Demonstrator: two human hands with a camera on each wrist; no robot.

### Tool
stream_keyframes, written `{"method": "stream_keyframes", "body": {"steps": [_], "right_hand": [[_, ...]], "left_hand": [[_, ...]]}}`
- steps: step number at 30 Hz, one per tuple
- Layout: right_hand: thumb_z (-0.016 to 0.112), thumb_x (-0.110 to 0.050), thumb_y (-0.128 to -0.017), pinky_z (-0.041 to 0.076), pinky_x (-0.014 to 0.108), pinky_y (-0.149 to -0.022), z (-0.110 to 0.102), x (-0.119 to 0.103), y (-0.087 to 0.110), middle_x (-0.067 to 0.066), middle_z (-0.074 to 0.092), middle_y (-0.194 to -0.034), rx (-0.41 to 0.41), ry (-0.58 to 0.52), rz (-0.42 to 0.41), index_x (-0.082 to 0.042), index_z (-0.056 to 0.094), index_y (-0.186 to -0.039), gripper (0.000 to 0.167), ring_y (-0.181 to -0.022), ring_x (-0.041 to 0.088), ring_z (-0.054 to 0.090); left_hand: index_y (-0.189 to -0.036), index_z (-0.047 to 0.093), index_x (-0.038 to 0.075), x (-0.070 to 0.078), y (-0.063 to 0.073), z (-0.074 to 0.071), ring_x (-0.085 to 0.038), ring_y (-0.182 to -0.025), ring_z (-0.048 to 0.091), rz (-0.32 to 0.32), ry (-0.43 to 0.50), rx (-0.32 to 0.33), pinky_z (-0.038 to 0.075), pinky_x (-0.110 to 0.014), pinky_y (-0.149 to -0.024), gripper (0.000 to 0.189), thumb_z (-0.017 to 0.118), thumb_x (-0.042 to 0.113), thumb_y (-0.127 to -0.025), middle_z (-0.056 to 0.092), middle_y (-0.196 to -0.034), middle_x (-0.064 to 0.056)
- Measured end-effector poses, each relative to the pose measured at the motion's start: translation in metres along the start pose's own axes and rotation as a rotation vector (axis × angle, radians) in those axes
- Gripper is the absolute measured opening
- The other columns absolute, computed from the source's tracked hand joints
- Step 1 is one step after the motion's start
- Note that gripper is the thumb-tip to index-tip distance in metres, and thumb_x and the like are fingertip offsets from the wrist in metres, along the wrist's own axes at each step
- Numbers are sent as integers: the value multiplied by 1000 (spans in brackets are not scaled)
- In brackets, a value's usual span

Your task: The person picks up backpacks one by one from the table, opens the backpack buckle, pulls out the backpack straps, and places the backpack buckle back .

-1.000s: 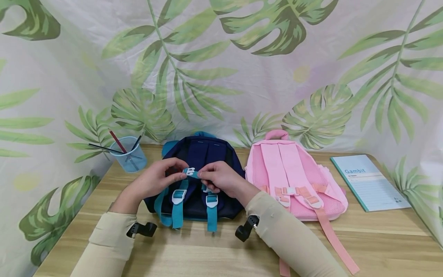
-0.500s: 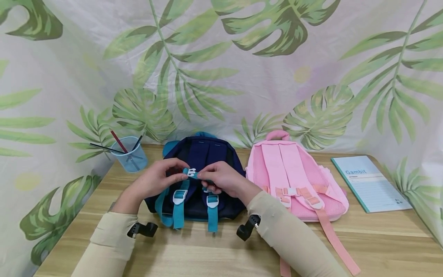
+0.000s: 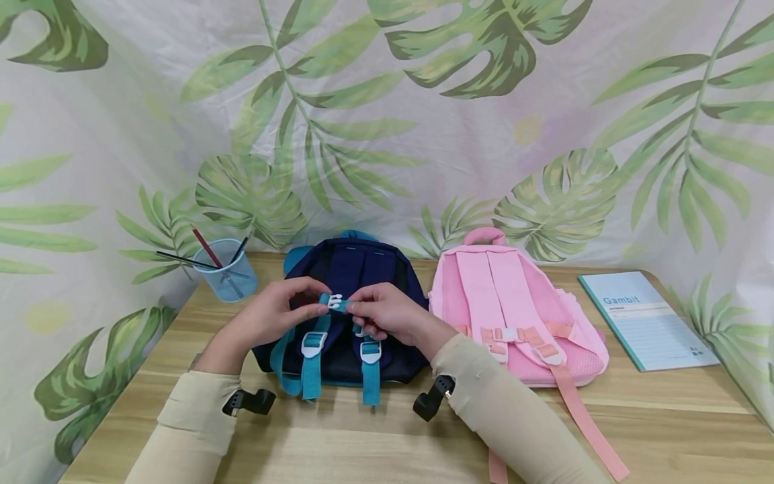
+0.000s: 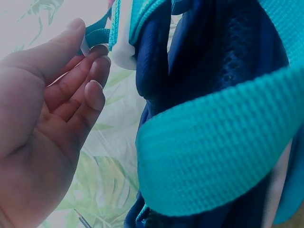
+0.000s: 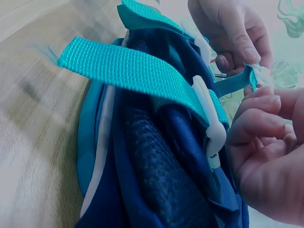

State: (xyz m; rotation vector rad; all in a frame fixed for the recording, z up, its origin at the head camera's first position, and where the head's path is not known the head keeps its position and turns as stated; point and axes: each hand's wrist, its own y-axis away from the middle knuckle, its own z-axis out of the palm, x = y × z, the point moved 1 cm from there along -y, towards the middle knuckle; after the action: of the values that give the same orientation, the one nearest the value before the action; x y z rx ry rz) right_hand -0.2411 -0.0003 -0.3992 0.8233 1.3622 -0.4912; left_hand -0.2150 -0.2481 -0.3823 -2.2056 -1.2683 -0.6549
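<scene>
A navy backpack [image 3: 387, 265] with teal straps lies on the table, its shoulder straps facing up. Above its middle, my left hand [image 3: 272, 312] pinches a white side-release buckle [image 3: 334, 302] at its left end, by the teal webbing. My right hand [image 3: 390, 310] pinches the short teal strap [image 3: 342, 306] on the buckle's right side between thumb and index finger, the other fingers curled below. White prongs show along the buckle. In the right wrist view the buckle [image 5: 261, 74] sits between both hands' fingertips. Teal strap ends [image 3: 311, 376] hang below white adjusters [image 3: 371, 349].
A pink backpack [image 3: 526, 282] lies close to the right, its loose strap [image 3: 589, 423] trailing across the table. Farther right is a blue notebook [image 3: 653, 323]. A blue mesh cup [image 3: 230, 286] with several pencils stands at the back left. Leaf-patterned cloth [image 3: 351, 134] hangs behind.
My right fingertips have shifted very slightly to the right, and a little more teal strap shows beside the buckle. My left hand has stayed nearly still.
</scene>
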Motion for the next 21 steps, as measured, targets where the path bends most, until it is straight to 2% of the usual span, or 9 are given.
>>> {"method": "stream_keyframes", "body": {"steps": [6,10,14,18,21], "right_hand": [[54,-13,-114,31,23,-50,4,-2,-1,0,49,-74,-24,-31,-2,1,64,-115,17,-55,12,39],[53,-13,-113,29,23,-50,4,-2,-1,0,47,-74,-29,-77,12,-2,65,-117,17,-53,11,36],[54,-20,-113,29,22,-49,5,-3,0,-1,44,-73,-30,-111,30,-4,66,-113,20,-52,11,33],[58,-25,-113,28,23,-49,7,-4,0,-3,40,-69,-5,-92,28,2,67,-111,28,-51,11,30],[60,-21,-112,28,22,-49,8,-4,-1,-3,39,-68,29,-86,27,2,70,-111,25,-51,11,30]], "left_hand": [[-125,74,15,2,0,1,-15,-95,66,13,-1,-21,56,-28,-82,21,74,21,-104,75,-109,2],[-125,75,15,3,-1,1,-15,-93,64,21,-9,-27,56,-29,-80,22,74,21,-104,75,-109,1],[-125,75,16,2,-1,1,-15,-92,63,26,-25,-25,55,-29,-80,22,75,20,-103,74,-107,2],[-126,74,16,2,-1,2,-14,-92,63,26,-13,-37,55,-30,-80,23,74,21,-104,73,-108,2],[-129,72,14,0,0,4,-16,-93,63,7,26,-57,54,-30,-80,27,76,22,-103,72,-109,1]]}}
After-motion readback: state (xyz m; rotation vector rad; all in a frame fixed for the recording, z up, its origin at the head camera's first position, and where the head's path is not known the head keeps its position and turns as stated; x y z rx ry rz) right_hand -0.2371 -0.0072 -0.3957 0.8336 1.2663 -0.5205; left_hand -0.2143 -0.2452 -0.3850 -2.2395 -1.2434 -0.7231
